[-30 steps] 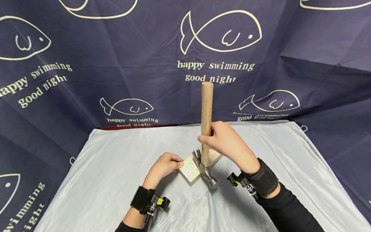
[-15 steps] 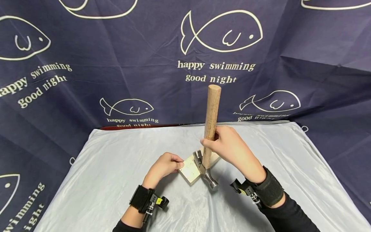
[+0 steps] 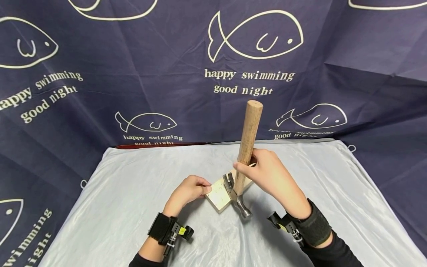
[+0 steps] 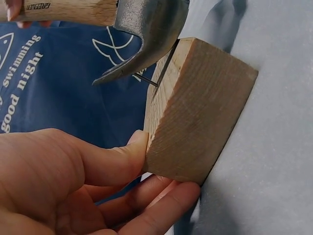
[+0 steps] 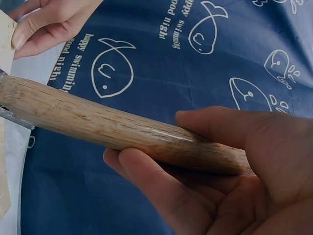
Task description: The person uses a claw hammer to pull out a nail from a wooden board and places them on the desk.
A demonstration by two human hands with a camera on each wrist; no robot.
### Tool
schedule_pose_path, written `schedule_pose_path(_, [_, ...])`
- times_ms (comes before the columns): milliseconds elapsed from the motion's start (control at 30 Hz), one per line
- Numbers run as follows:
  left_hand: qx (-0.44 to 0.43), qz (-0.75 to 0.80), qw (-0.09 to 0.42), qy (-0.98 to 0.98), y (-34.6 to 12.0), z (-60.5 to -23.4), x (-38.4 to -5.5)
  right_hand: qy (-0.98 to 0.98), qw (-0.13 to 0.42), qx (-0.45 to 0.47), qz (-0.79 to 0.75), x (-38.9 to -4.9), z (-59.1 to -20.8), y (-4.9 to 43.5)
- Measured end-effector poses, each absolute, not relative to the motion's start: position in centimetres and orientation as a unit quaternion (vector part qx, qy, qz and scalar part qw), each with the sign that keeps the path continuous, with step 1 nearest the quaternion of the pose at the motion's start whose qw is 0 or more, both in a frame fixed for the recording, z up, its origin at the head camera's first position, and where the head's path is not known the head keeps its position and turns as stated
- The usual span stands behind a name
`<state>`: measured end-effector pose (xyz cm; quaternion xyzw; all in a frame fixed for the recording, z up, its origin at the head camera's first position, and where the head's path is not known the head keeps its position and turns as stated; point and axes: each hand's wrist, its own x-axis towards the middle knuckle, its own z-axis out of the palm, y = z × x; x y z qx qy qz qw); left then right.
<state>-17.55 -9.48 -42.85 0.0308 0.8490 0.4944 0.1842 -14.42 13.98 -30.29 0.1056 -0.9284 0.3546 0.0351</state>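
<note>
A claw hammer (image 3: 251, 129) stands with its wooden handle up and its metal head on a pale wooden block (image 3: 217, 198). My right hand (image 3: 271, 176) grips the handle partway up; in the right wrist view, thumb and fingers (image 5: 146, 171) lie on opposite sides of it. At the block's near left end, my left hand (image 3: 188, 191) pinches the wood, thumb on one face and fingers against another. The left wrist view shows a thin nail (image 4: 145, 80) at the block's surface, beside the hammer's claw (image 4: 128, 63). Whether the claw grips the nail, I cannot tell.
A shiny pale cloth (image 3: 133, 207) covers the table beneath the block. Behind the table hangs a dark blue curtain (image 3: 186, 92) printed with white fish and lettering. Each wrist carries a black strap (image 3: 161, 228) with a small camera.
My right hand has drawn the hammer's handle to the right and toward me, so it tilts more. The head stays about in place. My left hand and the block have hardly moved.
</note>
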Motion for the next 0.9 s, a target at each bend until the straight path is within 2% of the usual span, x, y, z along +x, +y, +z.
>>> schedule_pose_path(467, [0.041, 0.512, 0.209, 0.832, -9.7, -43.4, -17.8, -0.926, 0.034, 0.083, 0.368, -12.8, -30.6, 14.5])
schedule_pose_path(900, [0.028, 0.497, 0.196, 0.845, -9.5, -43.2, -17.7, -0.922, 0.056, 0.081, 0.375, -12.1, -31.1, 15.9])
